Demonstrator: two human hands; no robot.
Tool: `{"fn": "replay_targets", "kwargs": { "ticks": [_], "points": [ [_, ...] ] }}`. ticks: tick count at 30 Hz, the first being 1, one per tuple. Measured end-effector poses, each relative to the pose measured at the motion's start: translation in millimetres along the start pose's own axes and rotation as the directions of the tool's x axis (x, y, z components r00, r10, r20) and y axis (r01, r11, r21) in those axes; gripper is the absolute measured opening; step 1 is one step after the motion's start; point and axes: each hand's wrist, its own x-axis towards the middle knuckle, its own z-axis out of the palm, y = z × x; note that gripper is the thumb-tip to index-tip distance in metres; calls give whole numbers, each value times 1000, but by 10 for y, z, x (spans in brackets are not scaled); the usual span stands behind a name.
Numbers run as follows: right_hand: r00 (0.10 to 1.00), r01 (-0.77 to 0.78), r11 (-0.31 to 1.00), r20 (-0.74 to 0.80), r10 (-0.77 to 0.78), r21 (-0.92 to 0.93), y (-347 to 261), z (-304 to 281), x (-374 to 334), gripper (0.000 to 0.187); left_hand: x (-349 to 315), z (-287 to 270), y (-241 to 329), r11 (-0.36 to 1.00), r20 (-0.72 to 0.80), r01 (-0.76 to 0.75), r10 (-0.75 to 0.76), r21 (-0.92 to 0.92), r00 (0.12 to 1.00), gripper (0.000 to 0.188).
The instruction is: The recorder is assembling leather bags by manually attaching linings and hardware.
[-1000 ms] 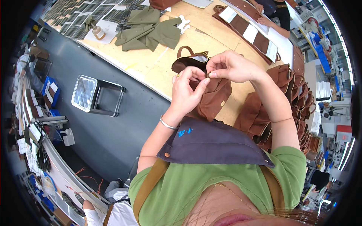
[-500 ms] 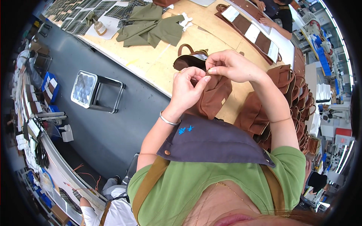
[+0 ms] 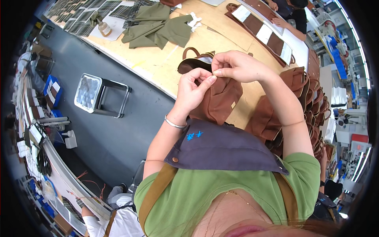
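Left hand (image 3: 192, 89) shifted leftward, right hand (image 3: 239, 66) likewise, pinching brown bag (image 3: 221, 100)

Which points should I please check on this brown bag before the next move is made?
1. Left hand at the brown bag: ok, thumb and finger pinched together above it.
2. Right hand beside it: ok, also pinching, fingertips close to the left hand's.
3. What the fingertips grip: cannot tell, too small and partly hidden.
4. Bag mouth closed: not ok, it gapes open, pale lining showing.
5. Pile of brown bags apart from this one: ok, it lies to the right.
6. Olive cloth away from the hands: ok, farther up the table.
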Motion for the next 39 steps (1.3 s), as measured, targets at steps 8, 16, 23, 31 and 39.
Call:
{"fn": "replay_targets", "kwargs": {
  "ticks": [8, 16, 23, 31, 39],
  "points": [
    [998, 70, 953, 22, -67, -296, -96, 117, -75, 11, 135, -708, -53, 282, 16, -49, 120, 958, 993, 31],
    [734, 392, 650, -205, -648, -651, 18, -54, -391, 16, -116, -616, 770, 50, 256, -302, 411, 952, 875, 12],
    [949, 142, 763, -131, -285, -630, 1127, 285, -323, 10, -73, -323, 162, 181, 583, -587, 81, 789, 808, 11],
    [870, 131, 922, -404, -283, -364, 806, 750, -310, 28, 332, -232, 94, 322, 553, -548, 84, 772, 829, 6],
    [956, -192, 977, -243, 166, -88, 697, 1018, -369, 21, 364, -134, 53, 384, 338, -239, -213, 892, 917, 16]
  ]
}}
